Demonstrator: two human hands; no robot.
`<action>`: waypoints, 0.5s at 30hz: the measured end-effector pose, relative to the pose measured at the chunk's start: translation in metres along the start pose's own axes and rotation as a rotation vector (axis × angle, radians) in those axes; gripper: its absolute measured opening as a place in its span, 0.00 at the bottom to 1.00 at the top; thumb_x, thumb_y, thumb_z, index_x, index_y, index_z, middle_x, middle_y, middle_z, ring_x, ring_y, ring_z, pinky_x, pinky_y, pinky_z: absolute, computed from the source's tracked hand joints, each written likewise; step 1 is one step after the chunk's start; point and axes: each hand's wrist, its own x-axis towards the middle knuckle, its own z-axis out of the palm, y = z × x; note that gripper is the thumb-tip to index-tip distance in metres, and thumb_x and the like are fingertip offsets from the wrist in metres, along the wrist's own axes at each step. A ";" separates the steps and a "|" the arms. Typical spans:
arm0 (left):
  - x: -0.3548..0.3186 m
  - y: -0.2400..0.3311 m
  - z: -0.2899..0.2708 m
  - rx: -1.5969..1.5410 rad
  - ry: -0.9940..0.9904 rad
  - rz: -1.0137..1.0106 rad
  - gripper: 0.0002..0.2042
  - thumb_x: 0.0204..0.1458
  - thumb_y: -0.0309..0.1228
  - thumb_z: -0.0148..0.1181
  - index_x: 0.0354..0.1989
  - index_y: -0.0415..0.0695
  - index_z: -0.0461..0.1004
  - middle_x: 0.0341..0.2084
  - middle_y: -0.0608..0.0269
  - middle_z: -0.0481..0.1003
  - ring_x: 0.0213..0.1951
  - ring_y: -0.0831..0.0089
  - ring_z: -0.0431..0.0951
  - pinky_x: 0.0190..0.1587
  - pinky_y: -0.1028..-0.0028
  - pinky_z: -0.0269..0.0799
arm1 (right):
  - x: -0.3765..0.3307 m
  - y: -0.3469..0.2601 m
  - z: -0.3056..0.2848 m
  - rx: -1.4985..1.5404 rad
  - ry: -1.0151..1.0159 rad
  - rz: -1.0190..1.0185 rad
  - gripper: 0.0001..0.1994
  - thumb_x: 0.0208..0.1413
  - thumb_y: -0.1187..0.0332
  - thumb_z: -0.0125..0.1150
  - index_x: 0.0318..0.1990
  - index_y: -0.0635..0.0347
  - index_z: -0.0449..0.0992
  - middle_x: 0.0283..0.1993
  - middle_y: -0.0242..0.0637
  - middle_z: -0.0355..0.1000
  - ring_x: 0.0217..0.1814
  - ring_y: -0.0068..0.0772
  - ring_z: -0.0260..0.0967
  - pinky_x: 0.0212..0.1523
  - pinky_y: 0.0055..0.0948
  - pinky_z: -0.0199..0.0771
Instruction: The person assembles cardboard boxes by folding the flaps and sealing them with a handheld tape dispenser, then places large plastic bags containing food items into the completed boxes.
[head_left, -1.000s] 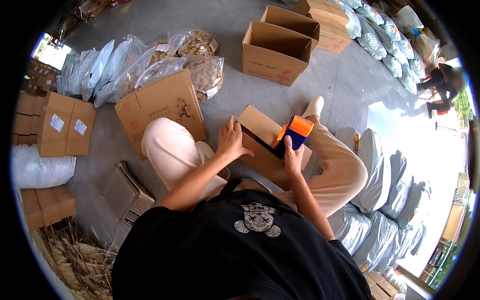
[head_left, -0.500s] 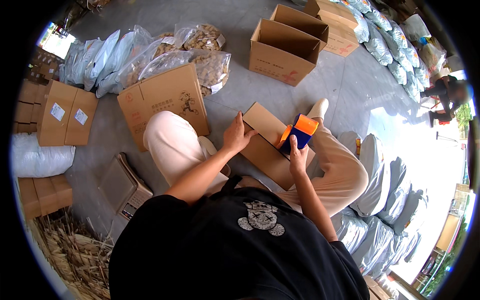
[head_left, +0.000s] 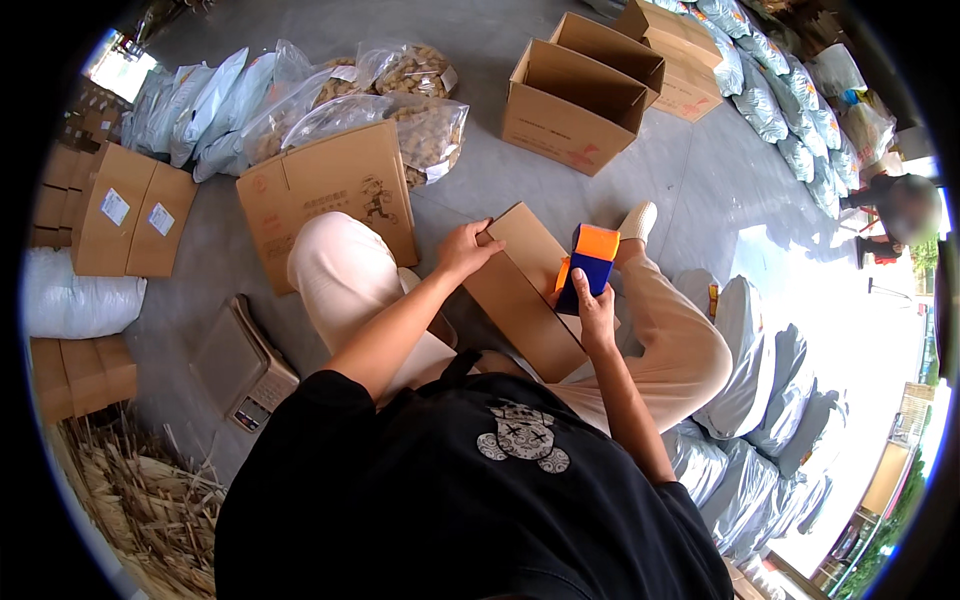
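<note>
A closed cardboard box lies at a slant between my legs, its long top edge running from upper left to lower right. My left hand grips its far left corner, fingers and thumb pressed on the cardboard. Over the right part of the box, my right hand is closed round a blue and orange tape dispenser. The dispenser stands nearly upright in the hand, orange end away from me. Its lower end is partly hidden by my fingers, and I cannot tell whether it touches the box.
A printed carton leans by my left knee, with clear bags of brown pieces behind it. Open cartons stand ahead. A scale sits at left. Grey sacks are piled at right; a person is farther off.
The tape dispenser has shifted a little left and turned more upright. My left hand has moved slightly left along with the box corner, and the box has tilted somewhat.
</note>
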 end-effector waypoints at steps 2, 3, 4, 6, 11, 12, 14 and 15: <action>0.005 -0.018 0.007 -0.155 0.028 0.054 0.24 0.40 0.38 0.60 0.47 0.39 0.70 0.30 0.56 0.76 0.35 0.71 0.76 0.38 0.74 0.68 | 0.008 -0.019 0.000 -0.048 -0.205 0.112 0.19 0.52 0.55 0.55 0.34 0.68 0.69 0.22 0.39 0.71 0.24 0.27 0.70 0.28 0.23 0.71; 0.007 -0.020 0.008 -0.258 0.016 0.071 0.23 0.39 0.37 0.60 0.45 0.39 0.71 0.27 0.57 0.77 0.32 0.73 0.76 0.36 0.75 0.68 | 0.009 -0.029 0.006 -0.014 -0.279 0.117 0.19 0.52 0.55 0.55 0.33 0.68 0.69 0.22 0.39 0.71 0.24 0.26 0.71 0.28 0.23 0.71; 0.008 -0.023 0.010 -0.361 0.006 0.088 0.21 0.38 0.36 0.61 0.43 0.39 0.73 0.24 0.58 0.77 0.30 0.76 0.76 0.34 0.76 0.68 | 0.011 -0.038 0.014 0.020 -0.354 0.123 0.19 0.52 0.55 0.55 0.33 0.68 0.69 0.22 0.40 0.71 0.24 0.26 0.71 0.28 0.24 0.71; 0.001 0.000 0.004 -0.231 0.006 -0.014 0.20 0.37 0.35 0.62 0.40 0.38 0.74 0.22 0.59 0.77 0.27 0.80 0.74 0.32 0.78 0.68 | 0.015 -0.058 0.030 -0.067 -0.451 0.055 0.19 0.54 0.56 0.52 0.36 0.69 0.68 0.22 0.40 0.71 0.24 0.26 0.70 0.28 0.24 0.71; 0.007 -0.015 0.013 -0.300 0.021 0.098 0.19 0.37 0.32 0.61 0.41 0.38 0.74 0.19 0.58 0.75 0.23 0.83 0.72 0.27 0.78 0.66 | 0.033 -0.034 0.035 -0.119 -0.478 0.112 0.21 0.52 0.55 0.55 0.33 0.72 0.70 0.20 0.37 0.69 0.18 0.24 0.68 0.19 0.20 0.69; 0.000 0.003 0.009 -0.340 0.055 0.208 0.19 0.38 0.31 0.59 0.42 0.38 0.73 0.17 0.56 0.74 0.22 0.83 0.71 0.26 0.76 0.65 | 0.035 -0.009 0.024 -0.242 -0.449 0.164 0.21 0.52 0.55 0.56 0.31 0.71 0.71 0.20 0.37 0.69 0.18 0.24 0.68 0.18 0.21 0.68; -0.001 -0.013 0.016 -0.246 0.138 0.167 0.21 0.40 0.30 0.59 0.45 0.37 0.70 0.21 0.49 0.74 0.23 0.77 0.74 0.28 0.76 0.66 | 0.028 0.006 0.012 -0.188 -0.380 0.194 0.21 0.50 0.54 0.57 0.30 0.70 0.72 0.19 0.36 0.68 0.17 0.23 0.67 0.18 0.20 0.67; -0.002 -0.009 0.013 -0.206 0.119 0.124 0.22 0.40 0.30 0.59 0.46 0.37 0.69 0.21 0.48 0.73 0.23 0.74 0.74 0.29 0.75 0.67 | 0.026 0.009 0.007 -0.199 -0.402 0.188 0.21 0.50 0.53 0.57 0.29 0.69 0.72 0.19 0.36 0.68 0.17 0.23 0.66 0.18 0.20 0.67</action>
